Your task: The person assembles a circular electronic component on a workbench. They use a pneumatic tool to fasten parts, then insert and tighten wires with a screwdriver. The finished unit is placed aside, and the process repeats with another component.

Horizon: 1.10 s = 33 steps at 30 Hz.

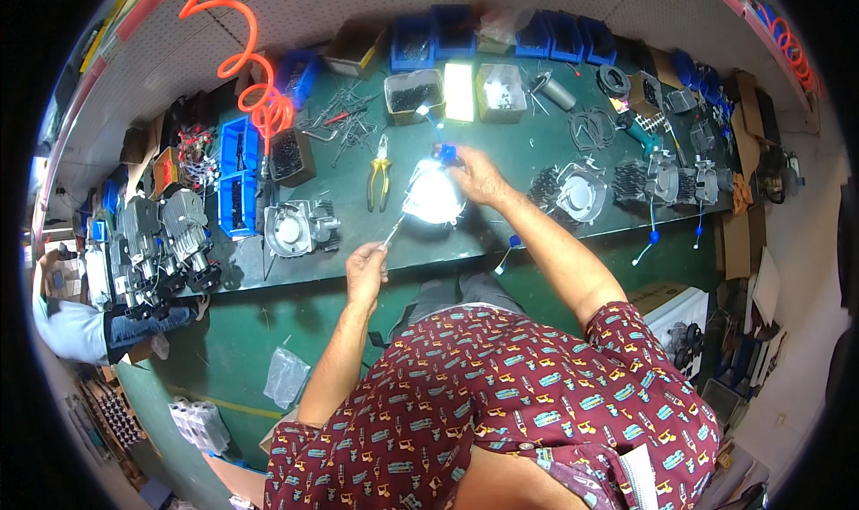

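Observation:
A small engine [433, 199] lies on the green bench in front of me, its middle washed out white by strong light. My left hand [365, 270] is closed around a thin metal rod [394, 229], whose far end reaches the engine's lower left edge. My right hand [481, 177] grips at the engine's upper right, fingers bent against a blue piece [445, 153]; its fingertips are partly hidden in the glare. Just left of the engine lie yellow-handled pliers [379, 177], touched by neither hand.
Another engine [293, 228] sits to the left, and one more [580, 191] to the right. Parts bins [413, 95] and blue trays [237, 203] line the bench. An orange coiled hose [268, 107] hangs at the left. Another person [76, 331] is at the far left.

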Each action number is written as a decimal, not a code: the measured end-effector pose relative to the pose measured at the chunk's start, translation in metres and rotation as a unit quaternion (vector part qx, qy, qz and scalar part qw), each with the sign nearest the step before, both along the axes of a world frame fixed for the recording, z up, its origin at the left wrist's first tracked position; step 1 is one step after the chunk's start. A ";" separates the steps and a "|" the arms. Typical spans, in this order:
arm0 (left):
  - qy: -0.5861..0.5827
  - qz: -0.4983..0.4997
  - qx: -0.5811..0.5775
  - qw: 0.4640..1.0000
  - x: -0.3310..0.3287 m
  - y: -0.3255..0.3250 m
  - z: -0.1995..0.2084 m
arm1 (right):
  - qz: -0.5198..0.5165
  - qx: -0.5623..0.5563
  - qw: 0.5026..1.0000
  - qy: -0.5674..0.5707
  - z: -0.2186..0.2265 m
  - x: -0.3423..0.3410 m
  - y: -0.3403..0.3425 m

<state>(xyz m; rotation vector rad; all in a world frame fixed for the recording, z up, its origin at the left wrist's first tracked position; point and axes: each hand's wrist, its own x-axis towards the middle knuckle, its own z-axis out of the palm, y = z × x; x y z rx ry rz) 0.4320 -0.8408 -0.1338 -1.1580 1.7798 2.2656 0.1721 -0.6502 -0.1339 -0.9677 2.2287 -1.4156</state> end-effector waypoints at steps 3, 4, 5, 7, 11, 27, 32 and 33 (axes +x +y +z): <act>0.000 0.009 0.025 1.000 -0.009 0.010 0.001 | -0.004 -0.020 0.999 0.030 -0.004 0.000 0.001; -0.005 0.014 0.020 1.000 -0.012 0.012 -0.002 | -0.008 -0.012 0.999 -0.034 -0.005 0.001 0.001; 0.008 0.013 0.028 1.000 -0.016 0.015 -0.004 | -0.006 -0.018 1.000 -0.003 -0.005 0.001 0.001; 0.033 0.013 0.042 0.998 -0.022 0.019 -0.008 | 0.000 -0.031 0.998 0.058 0.001 0.002 0.000; 0.027 0.011 0.074 0.997 -0.030 0.018 -0.015 | -0.004 0.000 1.000 -0.013 0.007 0.001 0.001; -0.023 -0.053 0.241 0.969 -0.065 0.000 -0.012 | 0.012 0.013 1.000 -0.021 0.016 0.002 -0.004; 0.104 -0.162 -0.371 0.908 -0.059 0.006 -0.030 | 0.001 0.008 0.999 -0.041 0.015 0.004 -0.004; 0.102 -0.164 -0.415 0.889 -0.061 0.009 -0.024 | 0.002 0.013 0.999 -0.039 0.015 0.003 -0.003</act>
